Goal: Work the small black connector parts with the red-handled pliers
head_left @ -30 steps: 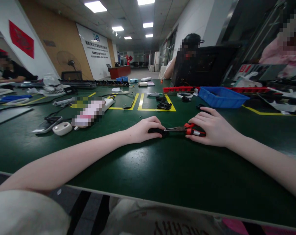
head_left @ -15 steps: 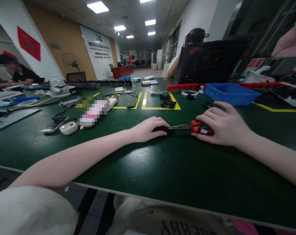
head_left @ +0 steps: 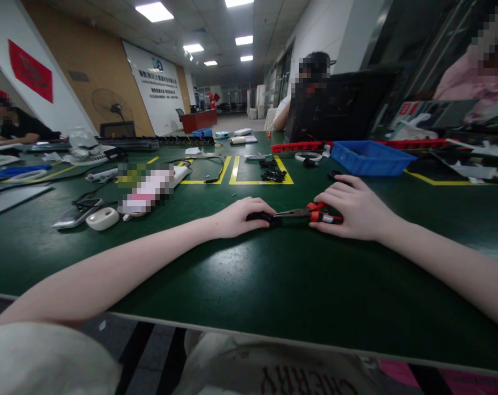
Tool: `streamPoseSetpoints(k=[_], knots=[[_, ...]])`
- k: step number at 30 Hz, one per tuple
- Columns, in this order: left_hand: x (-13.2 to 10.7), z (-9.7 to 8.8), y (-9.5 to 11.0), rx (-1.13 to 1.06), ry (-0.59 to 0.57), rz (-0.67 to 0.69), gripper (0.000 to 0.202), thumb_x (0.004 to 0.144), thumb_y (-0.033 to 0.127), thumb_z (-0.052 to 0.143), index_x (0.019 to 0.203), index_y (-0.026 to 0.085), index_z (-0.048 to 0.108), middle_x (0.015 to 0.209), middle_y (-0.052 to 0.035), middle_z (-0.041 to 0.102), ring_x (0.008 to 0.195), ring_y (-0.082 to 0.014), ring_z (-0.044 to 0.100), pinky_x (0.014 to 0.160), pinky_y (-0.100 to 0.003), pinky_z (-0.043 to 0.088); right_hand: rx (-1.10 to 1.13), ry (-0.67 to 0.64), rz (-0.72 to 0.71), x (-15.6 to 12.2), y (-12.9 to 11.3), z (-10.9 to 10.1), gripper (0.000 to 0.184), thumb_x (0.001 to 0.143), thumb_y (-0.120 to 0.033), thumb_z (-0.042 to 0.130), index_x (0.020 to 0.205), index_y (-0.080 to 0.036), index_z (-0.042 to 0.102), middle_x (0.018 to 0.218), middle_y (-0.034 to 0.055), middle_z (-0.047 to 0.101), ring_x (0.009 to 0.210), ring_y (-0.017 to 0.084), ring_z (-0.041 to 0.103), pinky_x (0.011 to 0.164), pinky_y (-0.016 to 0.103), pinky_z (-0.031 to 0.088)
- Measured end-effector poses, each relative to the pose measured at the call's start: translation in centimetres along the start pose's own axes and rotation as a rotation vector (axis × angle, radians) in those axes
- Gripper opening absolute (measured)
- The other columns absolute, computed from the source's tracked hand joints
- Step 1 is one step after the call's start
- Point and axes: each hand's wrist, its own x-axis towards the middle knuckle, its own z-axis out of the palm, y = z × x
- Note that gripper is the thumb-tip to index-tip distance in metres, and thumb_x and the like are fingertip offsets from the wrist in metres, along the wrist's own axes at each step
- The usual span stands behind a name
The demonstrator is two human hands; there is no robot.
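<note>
My left hand [head_left: 244, 215] is closed around a small black part [head_left: 259, 216] on the green table, its fingers covering most of it. Red-and-black needle-nose pliers [head_left: 325, 217] are in my right hand [head_left: 353, 211], thumb below and fingers over the handles. The narrow steel jaws point left and their tips meet the black part beside my left fingertips. What exactly the tips grip is too small to make out. Beyond my hands lies a cluster of similar-looking black pieces [head_left: 273, 173] inside a yellow-taped rectangle.
A blue bin [head_left: 370, 158] stands behind my right hand, near a red strip [head_left: 302, 146] and a coil of white cable [head_left: 308, 157]. To the left lie a pink phone-like object [head_left: 147, 192], a cream case [head_left: 102, 219] and cables. People sit at the far side.
The whole view has shifted slightly, so the scene sits further left. My hands keep their hold on the black part and the pliers, with the tips still at the part.
</note>
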Motion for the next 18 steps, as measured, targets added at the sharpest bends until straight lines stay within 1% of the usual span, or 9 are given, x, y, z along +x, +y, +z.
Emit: streamPoseSetpoints(k=[5,7,9,13,18], knots=[[0.01,0.0,-0.09,-0.014,-0.006,-0.004,0.025,0.094,0.019,0.059,0.12,0.017,0.062,0.116,-0.0092,0.064,0.109,-0.0208,0.06,0.099,-0.039,0.046,-0.129,0.063,-0.014,-0.08,-0.38,-0.35,0.042,0.084,-0.058,0.057,0.094,-0.018,0.068,0.084,0.0108,0.069,0.084,0.03,0.061,0.099,0.053,0.038],[0.04,-0.04,-0.01,-0.014,-0.01,-0.009,0.025,0.094,0.019,0.059,0.119,0.018,0.062,0.116,-0.0089,0.064,0.109,-0.0211,0.06,0.099,-0.04,0.046,-0.156,0.064,-0.006,-0.1,-0.51,-0.46,0.043,0.084,-0.058,0.056,0.095,-0.018,0.068,0.084,0.0112,0.069,0.084,0.031,0.06,0.093,0.052,0.04],[0.06,-0.07,0.06,-0.014,-0.015,-0.012,0.025,0.094,0.019,0.059,0.119,0.018,0.062,0.115,-0.0086,0.064,0.109,-0.0211,0.06,0.099,-0.04,0.046,-0.162,0.056,0.002,-0.14,-0.56,-0.49,0.043,0.084,-0.058,0.056,0.095,-0.018,0.068,0.086,0.0118,0.069,0.083,0.031,0.06,0.084,0.048,0.043],[0.07,-0.09,0.19,-0.012,-0.016,-0.017,0.024,0.094,0.018,0.06,0.117,0.018,0.063,0.115,-0.0083,0.064,0.108,-0.021,0.059,0.099,-0.039,0.046,-0.071,0.016,0.006,-0.2,-0.33,-0.32,0.044,0.085,-0.057,0.057,0.097,-0.016,0.067,0.087,0.012,0.069,0.082,0.028,0.06,0.072,0.04,0.045],[0.05,-0.05,0.18,-0.004,-0.016,-0.023,0.023,0.094,0.019,0.059,0.117,0.018,0.063,0.115,-0.0086,0.064,0.108,-0.0211,0.059,0.098,-0.038,0.046,0.056,-0.03,0.022,-0.2,0.11,-0.04,0.046,0.087,-0.059,0.055,0.095,-0.016,0.065,0.084,0.0107,0.067,0.077,0.025,0.06,0.068,0.036,0.046]])
